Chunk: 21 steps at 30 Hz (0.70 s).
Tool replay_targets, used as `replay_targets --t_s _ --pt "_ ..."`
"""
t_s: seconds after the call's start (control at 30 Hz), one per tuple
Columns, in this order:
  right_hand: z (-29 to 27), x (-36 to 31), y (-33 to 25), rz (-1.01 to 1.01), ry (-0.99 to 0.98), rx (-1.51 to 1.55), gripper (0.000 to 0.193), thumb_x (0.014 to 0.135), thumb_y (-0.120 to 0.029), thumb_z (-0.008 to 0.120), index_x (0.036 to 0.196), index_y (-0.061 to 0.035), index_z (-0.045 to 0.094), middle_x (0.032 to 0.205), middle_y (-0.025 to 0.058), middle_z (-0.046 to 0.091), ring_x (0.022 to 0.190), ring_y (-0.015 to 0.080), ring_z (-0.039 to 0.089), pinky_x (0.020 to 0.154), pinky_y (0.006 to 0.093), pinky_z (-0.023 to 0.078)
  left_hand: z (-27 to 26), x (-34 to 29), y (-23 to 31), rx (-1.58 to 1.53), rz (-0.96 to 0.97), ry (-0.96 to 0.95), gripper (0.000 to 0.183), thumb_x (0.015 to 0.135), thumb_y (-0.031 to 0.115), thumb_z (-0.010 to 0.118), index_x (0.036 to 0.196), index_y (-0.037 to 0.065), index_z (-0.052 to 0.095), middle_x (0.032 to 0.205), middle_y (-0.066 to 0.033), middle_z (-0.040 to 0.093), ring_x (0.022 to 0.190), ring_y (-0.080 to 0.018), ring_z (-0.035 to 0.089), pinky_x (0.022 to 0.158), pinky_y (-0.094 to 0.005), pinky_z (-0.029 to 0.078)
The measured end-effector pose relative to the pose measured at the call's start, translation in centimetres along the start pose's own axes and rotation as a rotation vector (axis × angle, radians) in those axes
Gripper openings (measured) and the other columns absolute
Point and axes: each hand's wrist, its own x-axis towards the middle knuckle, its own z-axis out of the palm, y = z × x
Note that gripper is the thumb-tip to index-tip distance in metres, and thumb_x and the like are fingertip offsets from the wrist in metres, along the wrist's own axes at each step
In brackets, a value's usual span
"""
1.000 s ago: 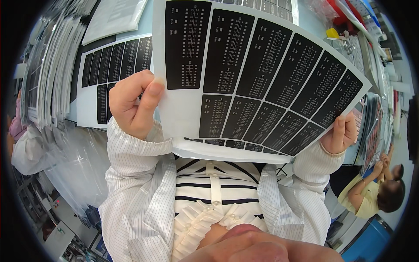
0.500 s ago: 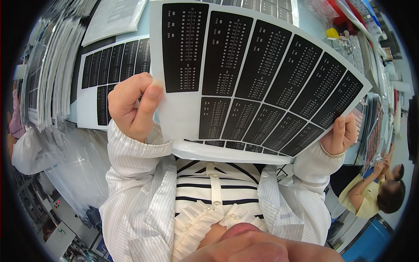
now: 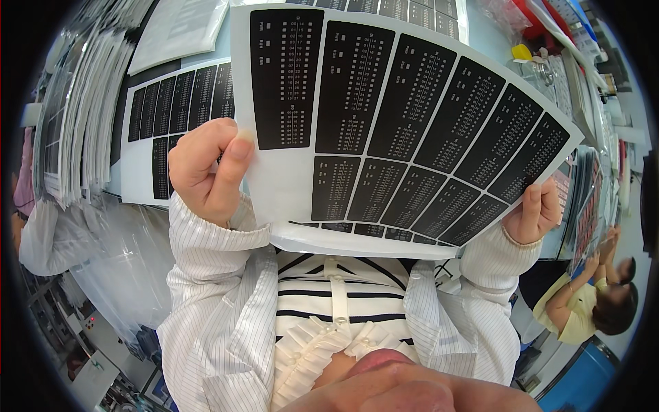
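Note:
Between my two hands a white sheet of black printed label panels [image 3: 278,180] is held up and slightly bowed. My left hand [image 3: 211,168] pinches its left edge between thumb and fingers. At the lower right edge my right hand [image 3: 533,213] grips it the same way, its fingers partly behind the sheet. Below the held sheet, close to my body, shows the edge of another panel sheet [image 3: 357,243]. A further sheet of black panels [image 3: 141,147] lies flat on the table to the left of my left hand.
Stacks of sheets [image 3: 89,117] stand along the left, with a white stack [image 3: 180,31] behind. Clear plastic film [image 3: 120,257] hangs at the table's left edge. A yellow-capped item [image 3: 522,53] and a red bin [image 3: 535,27] are at the far right. A person in yellow [image 3: 566,309] sits at right.
The held sheet has tilted a little, its upper left corner shifting slightly left and down. Both hands keep their grip, with the left lowered very slightly.

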Motion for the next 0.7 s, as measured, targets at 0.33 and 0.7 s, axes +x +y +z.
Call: replay_targets --t_s 0.33,0.7 --pt "-0.06 -0.16 0.07 0.0 0.013 -0.022 0.02 0.09 -0.008 0.054 0.073 0.0022 0.051 0.075 0.0054 0.058 0.067 0.0075 0.046 0.065 0.0209 0.034 0.01 0.08 0.07 -0.021 0.0 0.001 0.023 0.085 0.008 0.059 0.065 -0.001 0.053 0.055 -0.0042 0.05 0.044 -0.0101 0.041 0.041 -0.0227 0.029" --pt "-0.59 -0.07 0.16 0.007 -0.134 -0.001 0.019 0.094 -0.01 0.047 0.082 0.0022 0.053 0.086 0.0083 0.061 0.071 0.0084 0.051 0.068 0.0213 0.039 0.23 -0.06 -0.08 -0.031 0.016 0.046 0.022 0.084 0.007 0.059 0.065 -0.001 0.053 0.054 -0.0034 0.049 0.044 -0.0091 0.039 0.041 -0.0227 0.027"
